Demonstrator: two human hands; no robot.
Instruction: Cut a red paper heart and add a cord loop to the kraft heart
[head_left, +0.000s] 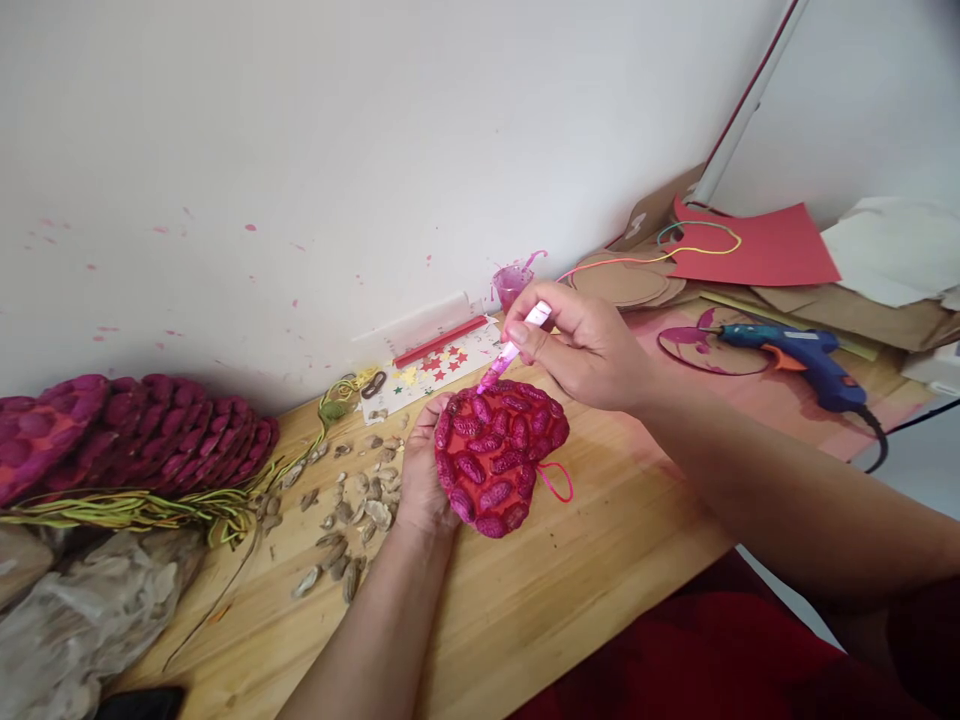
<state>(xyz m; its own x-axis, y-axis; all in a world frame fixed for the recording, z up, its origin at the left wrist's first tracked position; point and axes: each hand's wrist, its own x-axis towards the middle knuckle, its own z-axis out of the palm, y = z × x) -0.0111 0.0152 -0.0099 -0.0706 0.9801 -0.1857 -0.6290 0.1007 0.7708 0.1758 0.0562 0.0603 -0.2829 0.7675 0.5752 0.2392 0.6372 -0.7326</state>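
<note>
My left hand [427, 475] is closed on the edge of a heart-shaped piece [506, 465]. Magenta-painted peanut shells cover its red face, and a pink string loop [559, 483] hangs from its right side. Between the thumb and fingers of my right hand [574, 345] is a white pen-like stick [517, 345] with a pink-stained lower end. Its tip meets the shells near the upper left edge of the heart. The fingers of my left hand are partly hidden behind the heart.
Loose peanut shells [367, 500] lie to the left, before a stack of magenta shell-covered pieces [172, 430] and yellow-green cords [142, 505]. Behind stands a paint-stained cup [512, 283] near small stars [442, 362]. At right are a blue glue gun [810, 362] and red paper [761, 245].
</note>
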